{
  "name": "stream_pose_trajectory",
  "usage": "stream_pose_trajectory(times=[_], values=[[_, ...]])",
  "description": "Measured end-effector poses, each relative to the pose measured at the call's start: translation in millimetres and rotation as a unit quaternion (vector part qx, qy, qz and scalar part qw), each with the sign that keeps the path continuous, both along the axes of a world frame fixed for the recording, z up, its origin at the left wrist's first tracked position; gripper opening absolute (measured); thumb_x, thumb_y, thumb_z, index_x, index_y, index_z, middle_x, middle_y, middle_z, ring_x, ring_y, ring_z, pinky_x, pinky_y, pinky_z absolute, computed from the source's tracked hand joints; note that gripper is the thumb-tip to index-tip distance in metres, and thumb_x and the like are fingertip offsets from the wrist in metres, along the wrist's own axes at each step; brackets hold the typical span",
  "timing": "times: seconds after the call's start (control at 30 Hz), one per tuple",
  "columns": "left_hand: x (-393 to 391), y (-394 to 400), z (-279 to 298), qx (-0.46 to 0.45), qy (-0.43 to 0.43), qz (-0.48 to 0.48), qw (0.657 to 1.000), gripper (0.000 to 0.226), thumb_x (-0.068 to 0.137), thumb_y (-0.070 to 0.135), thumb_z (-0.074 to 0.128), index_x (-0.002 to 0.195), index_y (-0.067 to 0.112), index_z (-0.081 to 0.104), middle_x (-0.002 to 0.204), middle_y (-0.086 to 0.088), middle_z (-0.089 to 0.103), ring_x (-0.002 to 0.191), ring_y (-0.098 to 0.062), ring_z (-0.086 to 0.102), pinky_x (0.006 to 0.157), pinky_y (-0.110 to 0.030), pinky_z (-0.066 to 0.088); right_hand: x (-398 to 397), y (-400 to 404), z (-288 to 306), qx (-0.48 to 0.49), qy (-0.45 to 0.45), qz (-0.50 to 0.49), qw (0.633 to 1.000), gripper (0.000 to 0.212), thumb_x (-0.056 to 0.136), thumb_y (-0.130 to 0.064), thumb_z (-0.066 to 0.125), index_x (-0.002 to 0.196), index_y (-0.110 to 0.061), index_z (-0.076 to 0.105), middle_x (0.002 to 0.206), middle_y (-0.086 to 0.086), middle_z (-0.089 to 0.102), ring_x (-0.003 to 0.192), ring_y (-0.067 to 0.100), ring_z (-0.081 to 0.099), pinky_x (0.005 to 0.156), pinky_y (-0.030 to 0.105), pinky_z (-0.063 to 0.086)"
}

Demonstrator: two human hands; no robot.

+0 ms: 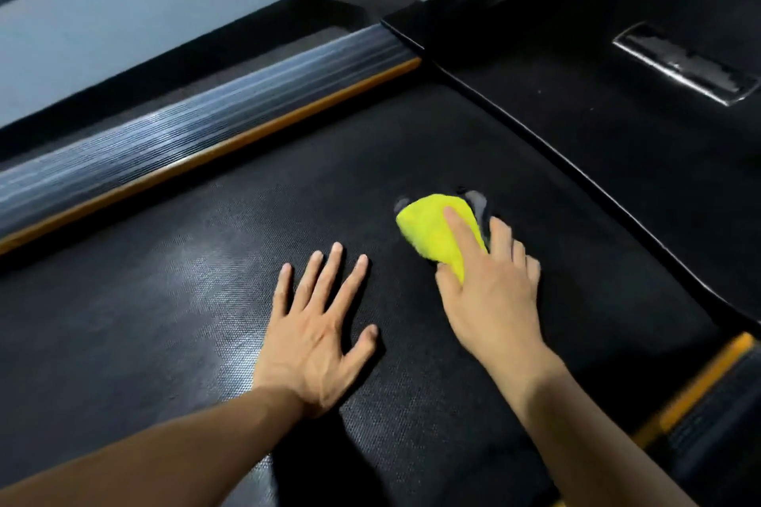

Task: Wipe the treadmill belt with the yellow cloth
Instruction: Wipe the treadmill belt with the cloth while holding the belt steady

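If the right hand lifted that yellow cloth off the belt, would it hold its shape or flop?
Probably flop: the yellow cloth looks soft and bunched under the right hand. It seems light, a small wad. On the textured treadmill belt it likely drags rather than slides freely.

only one cam, head-mounted | I'm looking forward and steeply down, close over the treadmill belt [164,321] | both forearms come in from the bottom edge | no second view to overlap

Ribbed grey side rail [164,140] with orange edge strip [230,148], black motor cover [597,66] bearing worn silver label [683,64], grey floor [123,21], second orange strip [700,387] at lower right
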State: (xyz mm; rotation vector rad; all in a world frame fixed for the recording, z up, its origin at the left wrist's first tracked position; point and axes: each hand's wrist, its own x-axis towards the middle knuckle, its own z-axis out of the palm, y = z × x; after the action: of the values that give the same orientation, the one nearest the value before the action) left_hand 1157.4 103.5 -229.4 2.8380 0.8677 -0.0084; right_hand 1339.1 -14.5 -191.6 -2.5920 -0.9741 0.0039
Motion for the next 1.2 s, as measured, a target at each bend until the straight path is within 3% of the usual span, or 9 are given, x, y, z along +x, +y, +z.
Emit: stream_pose_trajectory(times=[0.1,0.17,0.3,0.43,0.6,0.77,0.97,1.07,1.2], values=[[-1.8,-1.3,0.5,-0.009,0.009,-0.006,1.0,0.078,0.094,0.064,0.025,0.159,0.04,-0.009,0.17,0.005,-0.012,0.156,-0.017,-0.015,0.126,-0.053,-0.001,-2.3,1.3,3.7,-0.078,-0.114,0.025,0.99,0.069,0.086,-0.04,0.059,0.15,-0.029,0.038,0.162,0.015,0.021,0.151,0.033,0.018,0.121,0.06,0.007],[-1.0,-1.4,3.5,-0.005,0.009,-0.002,1.0,0.078,0.094,0.064,0.025,0.16,0.038,-0.008,0.17,0.003,-0.011,0.157,-0.018,-0.014,0.125,-0.055,0.0,1.3,8.5,12.0,-0.106,-0.17,0.071,0.977,0.069,0.086,-0.034,0.059,0.15,-0.017,0.039,0.166,0.014,0.011,0.154,0.032,0.008,0.122,0.059,-0.001],[-2.3,-4.6,7.8,-0.023,0.02,-0.005,1.0,0.078,0.094,0.064,0.027,0.161,0.037,-0.001,0.171,-0.001,-0.004,0.158,-0.022,-0.007,0.125,-0.055,0.0,4.9,11.3,-4.9,-0.08,-0.101,0.129,0.983,0.074,0.085,-0.017,0.067,0.152,-0.017,0.037,0.159,0.007,0.035,0.146,0.025,0.032,0.123,0.043,0.02],[13.8,51.3,16.9,-0.008,-0.003,-0.105,0.994,0.071,0.09,0.059,0.04,0.155,0.03,0.036,0.162,-0.01,0.034,0.15,-0.03,0.031,0.125,-0.049,0.012,14.9,20.1,-16.4,0.009,-0.014,0.087,0.996,0.074,0.078,-0.003,0.068,0.146,-0.023,0.046,0.152,0.0,0.044,0.142,0.023,0.038,0.117,0.043,0.033],[66.8,130.4,11.4,0.023,0.02,-0.091,0.995,0.074,0.094,0.062,0.025,0.161,0.034,0.011,0.171,-0.002,0.008,0.158,-0.026,0.006,0.127,-0.049,0.007,62.5,55.3,-0.3,0.099,-0.001,0.065,0.993,0.058,0.081,-0.003,0.052,0.137,-0.019,0.055,0.134,0.003,0.057,0.118,0.032,0.052,0.1,0.049,0.044],[66.7,135.3,2.1,0.007,0.01,-0.105,0.994,0.076,0.095,0.063,0.026,0.162,0.035,0.006,0.171,0.0,0.003,0.158,-0.023,-0.002,0.127,-0.051,0.006,137.1,130.2,31.0,0.171,-0.056,0.049,0.983,0.063,0.081,0.0,0.05,0.14,-0.018,0.052,0.14,0.005,0.052,0.128,0.027,0.046,0.112,0.038,0.036],[67.0,135.2,3.6,-0.014,0.01,-0.113,0.993,0.078,0.095,0.063,0.031,0.162,0.034,0.005,0.171,0.001,0.001,0.158,-0.022,-0.004,0.126,-0.052,0.01,171.1,198.6,-14.5,0.029,-0.059,0.105,0.992,0.061,0.079,0.004,0.051,0.138,-0.011,0.054,0.137,0.017,0.054,0.126,0.04,0.048,0.107,0.052,0.041],[69.4,137.1,2.0,-0.015,0.013,-0.112,0.993,0.079,0.095,0.063,0.033,0.162,0.033,0.005,0.171,0.0,0.002,0.158,-0.022,-0.004,0.127,-0.053,0.01,157.5,213.2,-25.5,0.071,-0.004,0.056,0.996,0.058,0.08,0.006,0.051,0.135,-0.013,0.057,0.135,0.014,0.057,0.124,0.037,0.05,0.11,0.047,0.039],[69.6,140.5,1.4,-0.017,0.022,-0.114,0.993,0.08,0.094,0.064,0.035,0.162,0.031,0.008,0.171,-0.002,0.004,0.158,-0.024,-0.001,0.126,-0.054,0.012,102.1,223.7,-21.8,0.11,0.029,0.242,0.964,0.055,0.071,0.001,0.053,0.124,-0.008,0.067,0.127,0.016,0.065,0.117,0.036,0.058,0.107,0.045,0.042]])
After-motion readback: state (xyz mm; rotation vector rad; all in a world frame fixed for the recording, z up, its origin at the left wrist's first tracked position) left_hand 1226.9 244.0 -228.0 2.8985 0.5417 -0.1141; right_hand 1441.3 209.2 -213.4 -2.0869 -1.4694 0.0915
